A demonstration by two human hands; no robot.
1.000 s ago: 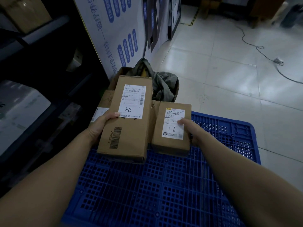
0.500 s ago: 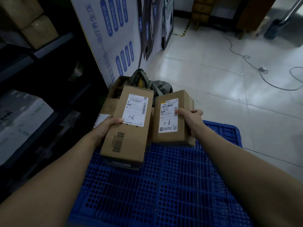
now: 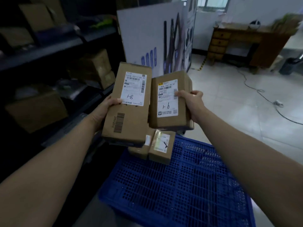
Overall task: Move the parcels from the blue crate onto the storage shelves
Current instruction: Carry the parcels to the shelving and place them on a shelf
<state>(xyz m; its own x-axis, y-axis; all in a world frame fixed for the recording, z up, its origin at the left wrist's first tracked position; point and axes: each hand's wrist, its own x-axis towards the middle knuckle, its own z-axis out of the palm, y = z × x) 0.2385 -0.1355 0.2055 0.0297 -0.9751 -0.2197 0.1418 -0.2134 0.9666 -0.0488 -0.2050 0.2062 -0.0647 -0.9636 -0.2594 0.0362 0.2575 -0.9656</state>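
Observation:
My left hand [image 3: 105,110] grips a long cardboard parcel [image 3: 129,123] whose white label is marked "1-8". My right hand [image 3: 191,103] holds a shorter cardboard parcel [image 3: 168,118] labelled "1-6". Both parcels are lifted in the air above the blue crate [image 3: 188,185], side by side. Two small parcels [image 3: 159,147] lie at the crate's far end, partly hidden under the raised ones. The dark storage shelves [image 3: 54,51] stand on my left with several cardboard boxes on them.
A white printed board [image 3: 144,38] leans just beyond the shelves. A wooden desk with drawers [image 3: 237,41] stands at the back right. A cable [image 3: 262,95] with a plug trails across the tiled floor on the right.
Both hands have raised their parcels well up off the crate. My view has tilted upward, so the shelves and desk show, and two small parcels under them are uncovered.

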